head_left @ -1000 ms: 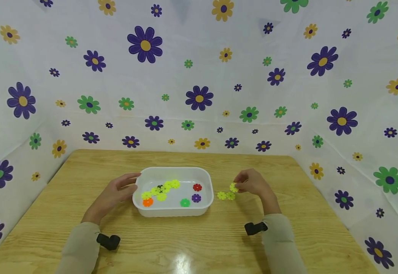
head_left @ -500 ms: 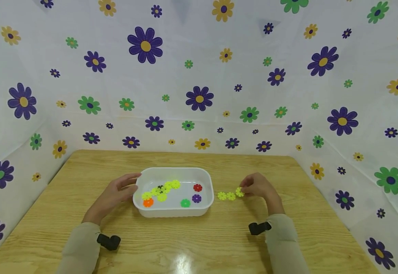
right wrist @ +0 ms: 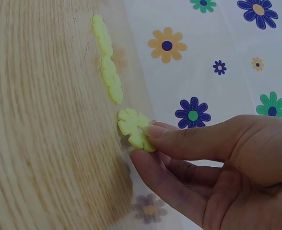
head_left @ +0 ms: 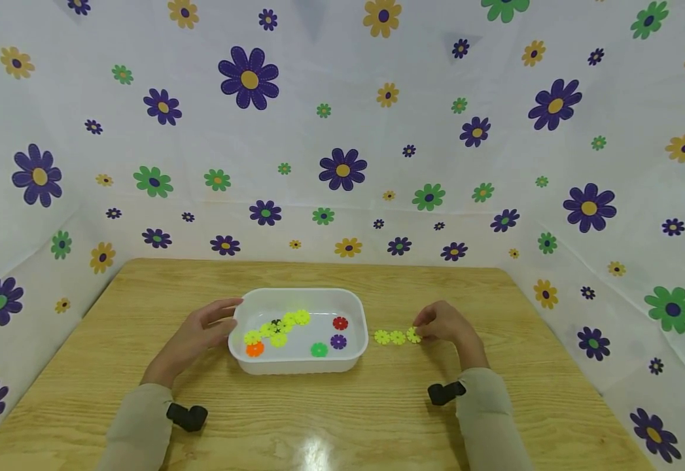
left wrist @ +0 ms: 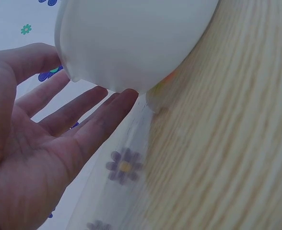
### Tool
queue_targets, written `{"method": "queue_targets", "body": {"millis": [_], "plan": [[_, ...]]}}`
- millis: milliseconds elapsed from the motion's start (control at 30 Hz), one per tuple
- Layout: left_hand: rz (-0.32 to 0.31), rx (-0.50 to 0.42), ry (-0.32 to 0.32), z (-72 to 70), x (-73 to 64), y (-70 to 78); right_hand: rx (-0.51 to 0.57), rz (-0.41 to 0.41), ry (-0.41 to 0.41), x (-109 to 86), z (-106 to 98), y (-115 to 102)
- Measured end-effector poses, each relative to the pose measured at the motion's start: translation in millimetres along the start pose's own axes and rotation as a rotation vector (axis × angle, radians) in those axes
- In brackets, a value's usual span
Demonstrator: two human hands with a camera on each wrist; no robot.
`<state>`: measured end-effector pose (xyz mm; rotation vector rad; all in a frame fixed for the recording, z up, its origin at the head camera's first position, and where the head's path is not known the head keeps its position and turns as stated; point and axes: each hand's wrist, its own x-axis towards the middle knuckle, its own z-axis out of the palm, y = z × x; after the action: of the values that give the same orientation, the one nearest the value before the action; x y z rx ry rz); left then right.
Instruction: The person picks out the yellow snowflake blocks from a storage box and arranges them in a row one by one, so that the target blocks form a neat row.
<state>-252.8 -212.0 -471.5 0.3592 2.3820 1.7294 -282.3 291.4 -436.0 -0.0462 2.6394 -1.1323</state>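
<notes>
My right hand [head_left: 446, 323] pinches a yellow flower-shaped plastic disc [right wrist: 131, 128] by its edge between thumb and fingers. The disc is tilted, its lower edge close over the table. Two more yellow discs [head_left: 390, 337] lie flat in a row just left of it. At the left end of the white plastic tub [head_left: 301, 366], my left hand [head_left: 197, 333] rests its extended fingertips on the rim and wall. Inside the tub lie several yellow discs [head_left: 279, 339], an orange one [head_left: 255, 348], a green one [head_left: 318, 350], a purple one [head_left: 339, 342], a red one [head_left: 340, 323] and a black one.
The wooden table [head_left: 318, 418] reaches back to a white cloth [head_left: 295, 131] printed with flowers, which hangs behind it and on both sides. Black wrist cameras sit on the left sleeve [head_left: 139, 418] and the right sleeve [head_left: 486, 412].
My right hand has carried the yellow disc rightward and down to the right end of the row, beside the two lying discs. The left hand and the tub have stayed in place.
</notes>
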Motion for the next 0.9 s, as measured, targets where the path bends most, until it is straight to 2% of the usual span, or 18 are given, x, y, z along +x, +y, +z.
{"method": "queue_targets", "body": {"millis": [167,633,900], "plan": [[0.009,-0.035,-0.004,-0.1,-0.2,-0.3,0.006,0.008,0.002,-0.2,1.1,0.3],[0.0,-0.006,-0.001,-0.4,-0.6,1.3,-0.016,0.032,0.018,1.9,2.3,2.0],[0.01,-0.02,-0.002,-0.2,-0.7,0.3,-0.024,0.026,0.016,0.7,2.5,1.4]]}}
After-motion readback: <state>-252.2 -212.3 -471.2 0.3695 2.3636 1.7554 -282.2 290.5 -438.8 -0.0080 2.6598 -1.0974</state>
